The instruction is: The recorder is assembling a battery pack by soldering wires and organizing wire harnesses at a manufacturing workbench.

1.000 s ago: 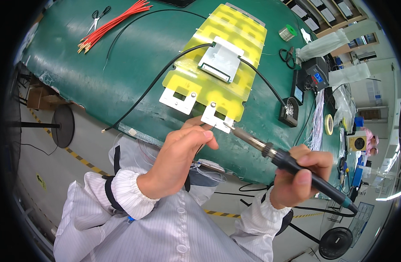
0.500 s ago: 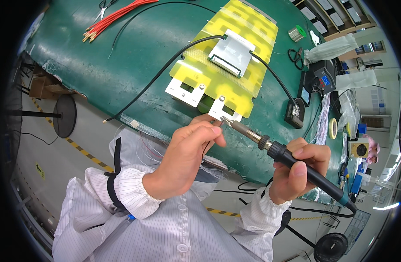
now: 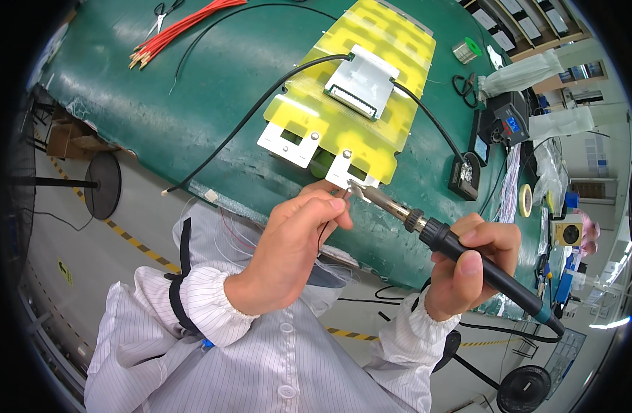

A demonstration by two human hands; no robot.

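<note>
My right hand [image 3: 475, 267] grips a soldering iron [image 3: 460, 251] by its black handle. The iron's tip meets the edge of a white metal tab [image 3: 345, 167] at the near end of a yellow-covered pack [image 3: 371, 148]. Close under that tab, my left hand [image 3: 293, 237] pinches a thin dark wire [image 3: 321, 237]; the wire's end is hidden near the tip. On top of the pack sits a silver box [image 3: 362, 81] with a connector row along its near side. Black cables leave it on both sides, the left cable [image 3: 240, 131] reaching the table's near edge.
Red wires [image 3: 185, 31] and scissors [image 3: 161, 17] lie at the far left of the green table [image 3: 144, 96]. To the right stand a tip-cleaner holder [image 3: 465, 177], a soldering station [image 3: 510, 120], a solder spool [image 3: 466, 50] and a tape roll [image 3: 525, 202].
The pack has shifted very slightly left with the silver box on it. My left fingers and the iron's tip have moved a little left too. Both grips look the same.
</note>
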